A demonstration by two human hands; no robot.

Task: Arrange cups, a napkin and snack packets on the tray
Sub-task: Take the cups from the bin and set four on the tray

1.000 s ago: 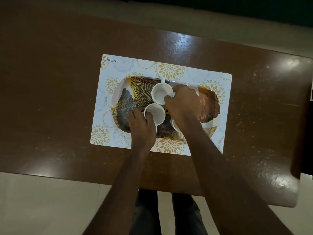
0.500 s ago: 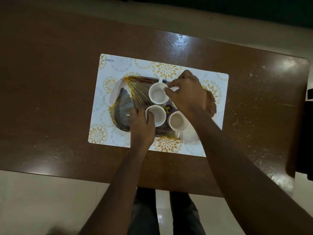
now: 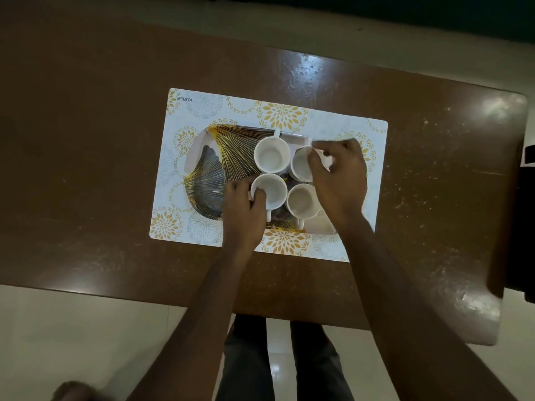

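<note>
Tray, patterned in dark and gold fans, lies on a floral placemat on the brown table; its right end is hidden by the right hand. Four white cups cluster right of centre. Left hand grasps the near-left cup; right hand pinches the far-right cup.

Four white cups stand upright and empty in a tight square on the dark, gold-lined tray. My left hand grips the near-left cup; my right hand pinches the far-right cup. The far-left cup and near-right cup sit between my hands.
</note>
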